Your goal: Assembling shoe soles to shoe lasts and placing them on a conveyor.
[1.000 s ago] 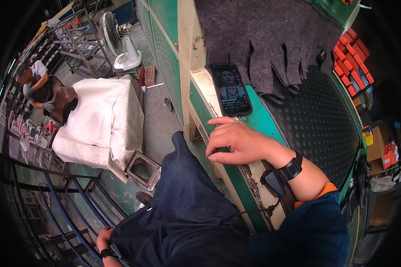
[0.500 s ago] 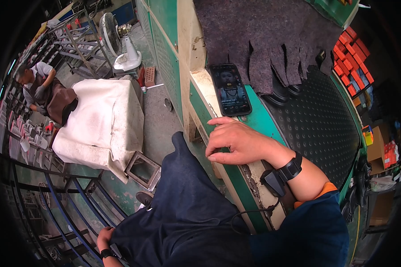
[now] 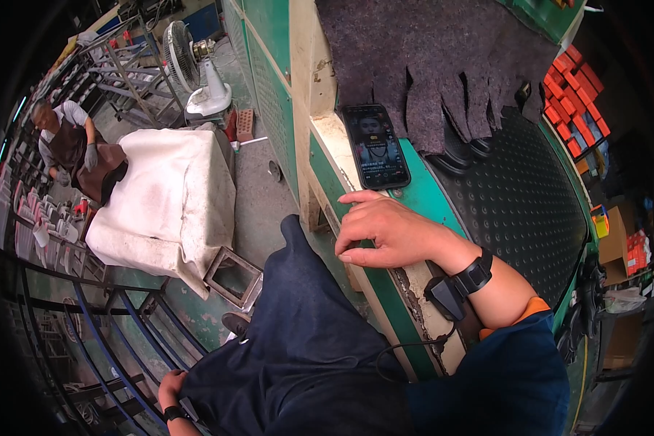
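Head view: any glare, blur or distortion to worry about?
In the head view: black fisheye corners, metal rails bowing near the rim; right hand and phone look sharp; ledge beside the phone brightly lit; white cover pale, creases and stains visible.

Looked down from the person's head, through the left of 2 fisheye cameras worn side by side. Faced steeply over the dark blue lap (image 3: 305, 312), near enough to show the right hand (image 3: 388, 231) large just right of the middle and the left hand (image 3: 171, 385) smaller at the lower left. Reached past the white-draped block (image 3: 156, 189) to a co-worker (image 3: 71, 142) well off at upper left. Bent straight edges toward a black, rounded rim.
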Demonstrator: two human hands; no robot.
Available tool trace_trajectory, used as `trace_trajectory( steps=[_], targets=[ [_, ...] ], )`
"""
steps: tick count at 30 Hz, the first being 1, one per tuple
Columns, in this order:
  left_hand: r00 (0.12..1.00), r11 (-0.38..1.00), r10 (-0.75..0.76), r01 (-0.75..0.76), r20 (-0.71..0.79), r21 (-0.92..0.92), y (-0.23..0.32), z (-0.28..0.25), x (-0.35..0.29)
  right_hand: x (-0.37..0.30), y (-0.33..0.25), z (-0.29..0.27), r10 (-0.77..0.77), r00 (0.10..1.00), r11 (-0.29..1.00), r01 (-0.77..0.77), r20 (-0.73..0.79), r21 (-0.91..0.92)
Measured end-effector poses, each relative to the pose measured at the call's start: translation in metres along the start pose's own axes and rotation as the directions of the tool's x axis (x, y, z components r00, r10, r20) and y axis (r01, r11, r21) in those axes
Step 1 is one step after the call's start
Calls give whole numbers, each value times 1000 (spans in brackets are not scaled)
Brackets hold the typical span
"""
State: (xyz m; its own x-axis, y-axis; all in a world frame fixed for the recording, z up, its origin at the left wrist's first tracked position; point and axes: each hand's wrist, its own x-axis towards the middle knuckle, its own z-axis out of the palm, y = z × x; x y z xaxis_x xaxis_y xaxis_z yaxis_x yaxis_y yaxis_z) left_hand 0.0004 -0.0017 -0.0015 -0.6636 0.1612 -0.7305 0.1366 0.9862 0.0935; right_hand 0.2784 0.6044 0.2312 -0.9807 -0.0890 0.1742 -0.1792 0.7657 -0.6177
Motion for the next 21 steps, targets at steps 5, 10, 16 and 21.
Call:
trace_trajectory(
  steps=[5, 10, 16, 21],
  targets=[
    [1000, 1000, 4, -4, 2, -4, 2, -1, 0, 0, 2, 2, -9, 1000, 1000, 9, -18, 7],
    [1000, 1000, -9, 9, -2, -8, -5, 1, 3, -1, 3, 1, -20, 999, 999, 21, -42, 24],
    [1000, 1000, 2, -2, -29, 11, -5, 3, 1, 0, 2, 3, -38, 998, 999, 39, -53, 22],
    [999, 1000, 6, -5, -40, 23, 7, 0, -2, -3, 2, 3, -30, 999, 1000, 30, -32, -3]
  ],
)
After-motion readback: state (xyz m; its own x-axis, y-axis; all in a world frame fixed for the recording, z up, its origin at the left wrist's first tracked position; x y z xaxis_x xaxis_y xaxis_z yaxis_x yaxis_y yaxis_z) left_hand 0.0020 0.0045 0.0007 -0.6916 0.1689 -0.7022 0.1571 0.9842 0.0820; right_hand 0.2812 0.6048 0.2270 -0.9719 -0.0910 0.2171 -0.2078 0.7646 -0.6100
